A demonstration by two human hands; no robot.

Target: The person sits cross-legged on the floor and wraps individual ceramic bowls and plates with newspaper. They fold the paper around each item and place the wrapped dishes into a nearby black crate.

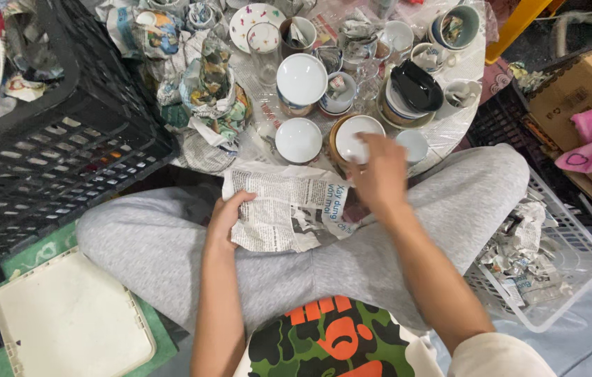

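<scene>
I sit cross-legged in grey trousers. My left hand (pixel 226 218) pinches the left edge of a crumpled newspaper sheet (pixel 278 209) that lies across my lap. My right hand (pixel 380 171) reaches forward over the sheet's far edge and touches a white bowl (pixel 353 134) with a brown rim on a low round table (pixel 449 132). Its fingers curl at the bowl's near rim; whether they grip it I cannot tell. Another white bowl (pixel 298 139) sits just left of it.
The table holds several cups, bowls, glasses and paper-wrapped pieces, including a black dish (pixel 416 85). A black plastic crate (pixel 52 146) stands at my left, a white basket (pixel 554 272) with crumpled paper at my right. A white lid (pixel 65 321) lies lower left; a cardboard box (pixel 575 91) stands upper right.
</scene>
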